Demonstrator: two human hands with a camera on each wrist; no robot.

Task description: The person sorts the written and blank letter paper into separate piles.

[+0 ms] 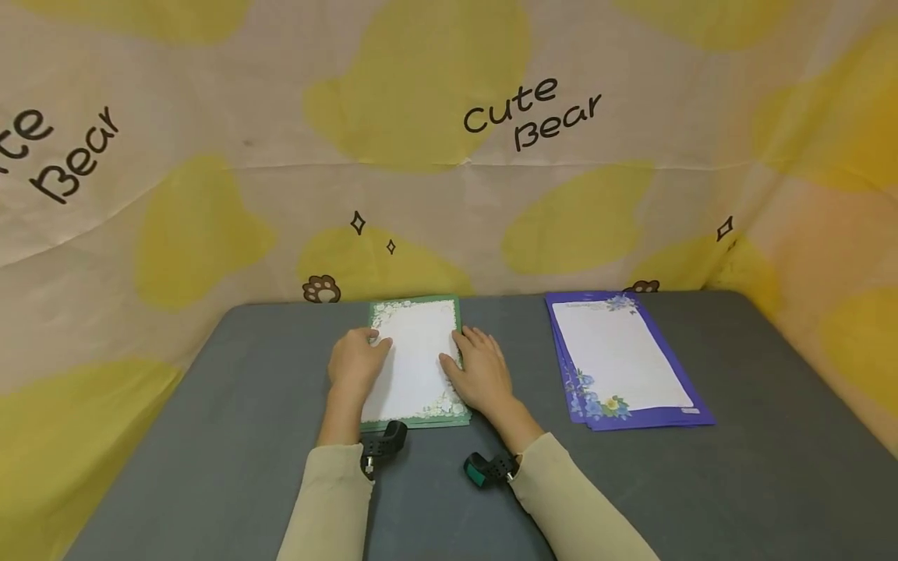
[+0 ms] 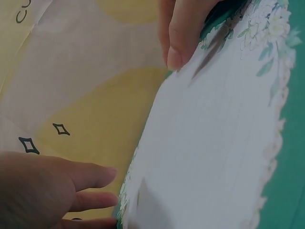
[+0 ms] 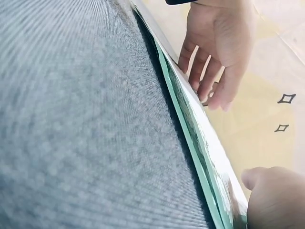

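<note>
A stack of sheets [image 1: 417, 362] with a green floral border and white middle lies on the table, its lower edges slightly uneven. My left hand [image 1: 356, 358] touches the stack's left edge, thumb over the top sheet. At the opposite edge, my right hand [image 1: 482, 372] rests with its fingers extended and the thumb on the paper. In the right wrist view, the left hand [image 3: 217, 43] has straight, spread fingers along the far edge, and several green layers [image 3: 190, 143] show at the stack's side. The left wrist view shows the right hand [image 2: 186, 28] with fingertips at the border.
To the right lies a second stack of sheets [image 1: 617, 351], purple with blue and yellow flowers, slightly fanned. Both stacks are on a dark grey table [image 1: 231, 405]. Behind it hangs a cream and yellow printed cloth [image 1: 281, 101]. Black wrist devices [image 1: 384, 440] sit at both cuffs.
</note>
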